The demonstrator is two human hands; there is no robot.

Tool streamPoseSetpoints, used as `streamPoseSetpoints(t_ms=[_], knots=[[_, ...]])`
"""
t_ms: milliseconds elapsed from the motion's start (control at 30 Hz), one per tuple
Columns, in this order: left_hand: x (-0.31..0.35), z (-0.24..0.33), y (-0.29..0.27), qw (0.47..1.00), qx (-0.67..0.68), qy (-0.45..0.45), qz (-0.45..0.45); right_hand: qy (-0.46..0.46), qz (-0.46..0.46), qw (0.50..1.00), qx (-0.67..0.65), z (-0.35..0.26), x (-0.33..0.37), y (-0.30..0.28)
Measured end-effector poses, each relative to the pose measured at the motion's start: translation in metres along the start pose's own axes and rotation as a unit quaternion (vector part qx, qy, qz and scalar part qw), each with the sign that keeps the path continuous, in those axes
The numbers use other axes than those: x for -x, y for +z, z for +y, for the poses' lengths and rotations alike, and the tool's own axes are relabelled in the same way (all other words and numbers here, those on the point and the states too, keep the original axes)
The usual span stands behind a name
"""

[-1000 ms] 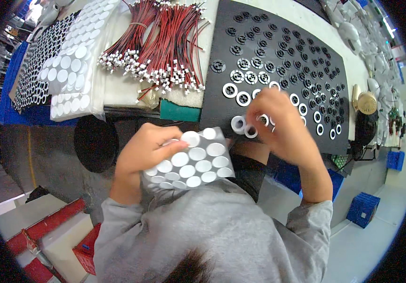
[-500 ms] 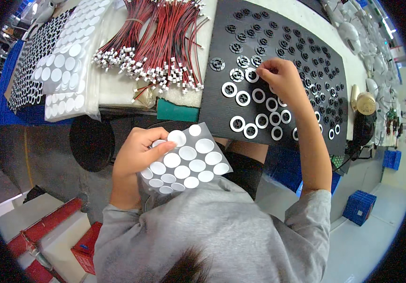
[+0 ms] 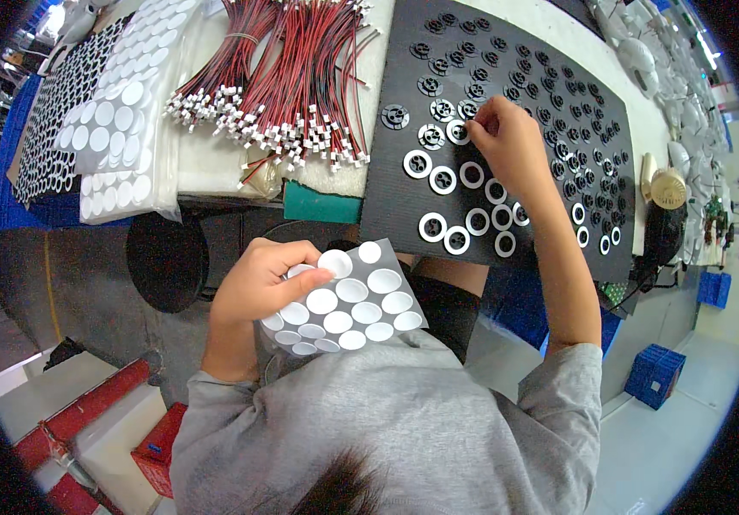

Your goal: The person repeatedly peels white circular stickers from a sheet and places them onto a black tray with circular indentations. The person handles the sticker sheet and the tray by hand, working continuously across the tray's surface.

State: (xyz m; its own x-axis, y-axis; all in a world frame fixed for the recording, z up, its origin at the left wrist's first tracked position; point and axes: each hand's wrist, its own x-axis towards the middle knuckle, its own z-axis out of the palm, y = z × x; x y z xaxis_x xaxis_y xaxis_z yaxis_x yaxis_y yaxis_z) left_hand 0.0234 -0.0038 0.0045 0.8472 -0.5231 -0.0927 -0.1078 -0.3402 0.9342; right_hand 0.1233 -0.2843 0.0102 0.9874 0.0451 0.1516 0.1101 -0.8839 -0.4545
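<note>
Right hand (image 3: 511, 144) sits farther out than a second ago | left hand (image 3: 260, 279) pinches white-disc sheet (image 3: 352, 292), well stocked | nearer than right hand: ringed pieces (image 3: 442, 180), seemingly done | at right fingertips: white ring (image 3: 449, 134), pinch unclear | beyond: black parts (image 3: 476, 90), mostly ringless

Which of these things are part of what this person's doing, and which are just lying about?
Apparently in use: sheet of white stickers, in the left hand; white rings, near the right hand; black slotted discs; black board.

Apparently just nearby: red-and-black wires; green block; blue crate; black stool.
</note>
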Motion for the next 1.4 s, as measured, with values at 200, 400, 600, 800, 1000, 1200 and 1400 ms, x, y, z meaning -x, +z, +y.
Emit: streamPoseSetpoints(t_ms=[200, 400, 600, 800, 1000, 1200, 1400], knots=[[-0.009, 0.010, 0.005, 0.996, -0.034, 0.056, -0.065, -0.235, -0.125, 0.942, -0.206, -0.053, 0.046, -0.020], [-0.022, 0.016, 0.016, 0.990, -0.046, 0.096, -0.089, -0.382, -0.129, 0.908, -0.111, -0.077, 0.081, -0.013], [-0.018, 0.016, 0.012, 0.998, -0.001, 0.017, -0.057, -0.352, -0.115, 0.919, -0.134, -0.059, 0.066, -0.027], [-0.006, 0.000, 0.005, 0.997, 0.049, 0.002, -0.055, -0.039, -0.051, 0.989, -0.135, 0.013, 0.019, -0.033], [-0.006, 0.000, 0.008, 0.997, 0.056, -0.007, -0.053, -0.011, -0.006, 0.994, -0.112, 0.032, 0.011, -0.014], [-0.008, 0.002, 0.011, 0.997, 0.050, -0.008, -0.065, -0.041, 0.049, 0.998, -0.029, 0.033, 0.011, -0.006], [-0.012, 0.010, 0.011, 0.994, 0.029, -0.020, -0.103, -0.039, 0.061, 0.997, 0.031, 0.024, 0.015, -0.011]])
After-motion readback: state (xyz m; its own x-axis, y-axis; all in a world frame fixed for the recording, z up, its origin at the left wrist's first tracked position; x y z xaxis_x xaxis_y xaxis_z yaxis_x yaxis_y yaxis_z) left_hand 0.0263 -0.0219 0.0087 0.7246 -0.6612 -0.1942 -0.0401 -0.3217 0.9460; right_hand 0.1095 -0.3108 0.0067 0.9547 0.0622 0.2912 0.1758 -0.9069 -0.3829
